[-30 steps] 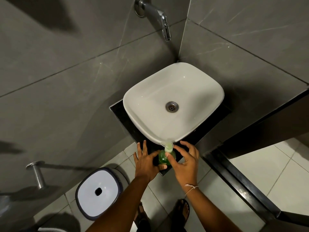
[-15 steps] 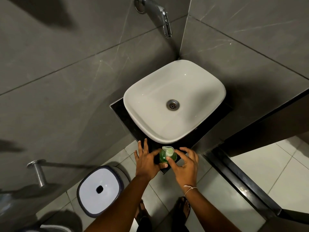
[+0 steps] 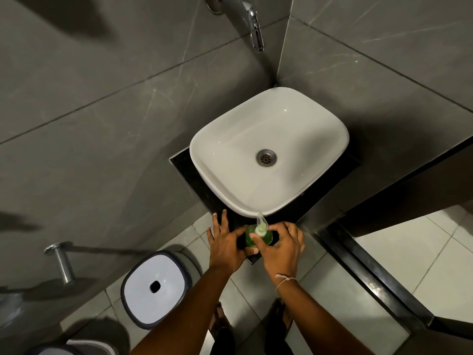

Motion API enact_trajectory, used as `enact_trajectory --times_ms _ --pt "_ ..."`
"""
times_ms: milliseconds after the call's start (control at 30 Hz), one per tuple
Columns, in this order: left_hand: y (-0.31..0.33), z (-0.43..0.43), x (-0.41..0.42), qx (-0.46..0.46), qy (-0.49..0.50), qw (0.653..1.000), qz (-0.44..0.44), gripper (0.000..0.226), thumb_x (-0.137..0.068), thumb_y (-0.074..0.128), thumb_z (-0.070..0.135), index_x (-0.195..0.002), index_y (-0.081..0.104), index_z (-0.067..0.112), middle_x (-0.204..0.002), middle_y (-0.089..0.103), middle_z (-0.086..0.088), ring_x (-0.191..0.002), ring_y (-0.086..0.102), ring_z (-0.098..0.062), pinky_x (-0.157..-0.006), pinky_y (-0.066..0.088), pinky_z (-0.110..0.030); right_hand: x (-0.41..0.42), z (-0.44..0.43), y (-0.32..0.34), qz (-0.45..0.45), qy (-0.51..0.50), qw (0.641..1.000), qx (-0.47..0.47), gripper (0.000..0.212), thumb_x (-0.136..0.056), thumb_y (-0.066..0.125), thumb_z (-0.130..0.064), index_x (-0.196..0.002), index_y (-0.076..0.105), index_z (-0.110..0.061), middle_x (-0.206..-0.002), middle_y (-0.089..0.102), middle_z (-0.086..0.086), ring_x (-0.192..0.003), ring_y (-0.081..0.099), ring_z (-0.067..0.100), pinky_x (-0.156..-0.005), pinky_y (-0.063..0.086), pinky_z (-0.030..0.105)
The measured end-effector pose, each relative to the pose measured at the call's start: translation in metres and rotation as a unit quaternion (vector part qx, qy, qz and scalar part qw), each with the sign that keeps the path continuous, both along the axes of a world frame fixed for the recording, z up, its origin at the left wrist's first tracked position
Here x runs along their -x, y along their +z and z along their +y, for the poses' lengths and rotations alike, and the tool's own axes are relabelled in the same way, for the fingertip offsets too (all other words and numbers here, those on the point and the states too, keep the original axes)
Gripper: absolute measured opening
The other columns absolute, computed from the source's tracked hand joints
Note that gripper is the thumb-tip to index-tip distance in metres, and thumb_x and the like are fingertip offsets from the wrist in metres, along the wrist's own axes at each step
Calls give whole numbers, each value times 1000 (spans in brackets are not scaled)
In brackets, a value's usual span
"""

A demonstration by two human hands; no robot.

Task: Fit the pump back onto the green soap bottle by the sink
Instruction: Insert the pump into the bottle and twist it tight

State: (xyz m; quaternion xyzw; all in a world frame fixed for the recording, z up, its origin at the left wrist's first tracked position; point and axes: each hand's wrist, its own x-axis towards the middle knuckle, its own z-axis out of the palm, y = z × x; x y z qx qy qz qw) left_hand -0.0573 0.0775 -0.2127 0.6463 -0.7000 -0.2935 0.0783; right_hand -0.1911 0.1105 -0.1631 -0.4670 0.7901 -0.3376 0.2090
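The green soap bottle [image 3: 266, 238] stands on the near corner of the black counter [image 3: 202, 190], just in front of the white sink [image 3: 222, 185]. A pale pump [image 3: 261, 226] sits on its top, nozzle pointing toward the sink rim. My left hand [image 3: 226, 243] lies against the bottle's left side, thumb on the bottle, fingers spread over the counter edge. My right hand [image 3: 282, 245] wraps the bottle from the right, thumb and fingers pinching the pump collar. The lower part of the bottle is hidden behind my hands.
A chrome tap [image 3: 252, 24] juts from the grey tiled wall above the sink. On the floor at lower left stands a white-lidded bin [image 3: 154, 288]. A metal bar [image 3: 61, 262] sticks out of the left wall. My sandalled feet [image 3: 280, 316] are on the pale floor tiles.
My right hand has closed in around the pump and bottle top. The pump nozzle has turned to point toward the sink rim. My left hand stays at the bottle.
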Motion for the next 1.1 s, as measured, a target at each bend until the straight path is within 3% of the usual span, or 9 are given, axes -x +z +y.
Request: enact_trajectory --times_ms 133,300,433,533,667,767,867,967,1100 --pt "-1 0 -1 6 0 1000 0 67 -68 74 59 -129 52 44 -164 -6 -7 -146 -22 -30 -116 -3 -58 -6 -2 1 13 -7 1000 -3 41 -57 85 -42 -80 58 -22 -99 61 1 -110 49 28 -94 37 45" --pt "-2 0 0 7 2 1000 -6 66 -68 75 57 -129 52 45 -164 -5 -7 -147 -21 -29 -116 -2 -59 -3 5 -1 26 25 999 4 48 -61 84 -46 -103 71 -26 -110 62 2 -117 46 28 -99 34 49" --pt "-3 0 -1 5 -3 1000 -7 69 -68 74 59 -131 51 45 -163 -7 -6 -146 -23 -28 -115 -5 -58 -4 4 -1 8 -10 1000 -10 34 -61 85 -40 -88 72 -25 -106 63 1 -115 48 31 -94 33 47" --pt "-2 1 -1 16 -2 1000 -5 64 -70 74 55 -129 53 44 -164 -6 -7 -146 -23 -29 -116 -5 -58 -11 -3 3 9 -31 999 -34 42 -56 84 -46 -77 55 -23 -96 60 0 -108 50 29 -88 38 48" --pt "-1 0 -1 16 2 1000 1 61 -71 75 50 -127 55 43 -164 -5 -8 -146 -22 -30 -116 -4 -58 -13 -5 1 23 -26 998 -53 54 -54 80 -58 -87 57 -22 -106 60 1 -112 47 28 -89 37 47" --pt "0 0 -1 13 -3 1000 -4 65 -70 74 56 -130 51 45 -163 -7 -7 -146 -23 -29 -115 -4 -58 -7 7 -7 28 7 999 -21 46 -62 81 -50 -99 69 -26 -115 60 1 -118 44 30 -91 33 46" --pt "0 0 -1 5 -7 1000 -8 71 -68 73 61 -132 49 44 -163 -9 -5 -146 -25 -29 -116 -5 -58 -4 8 -8 5 -22 1000 -12 37 -61 84 -44 -89 71 -25 -114 60 2 -116 47 32 -89 32 46" --pt "0 0 0 9 -5 1000 -7 67 -69 73 57 -131 51 43 -163 -8 -6 -146 -24 -29 -116 -5 -58 -7 -3 -2 -1 -40 998 -37 42 -55 83 -48 -82 59 -27 -108 58 -1 -112 47 28 -87 35 46" --pt "-1 0 -1 14 -4 1000 -9 63 -71 74 54 -129 52 44 -163 -7 -7 -146 -24 -29 -116 -3 -59 -7 1 -4 -2 -1 999 -33 50 -58 81 -52 -101 63 -35 -115 55 -4 -117 42 24 -94 31 46"
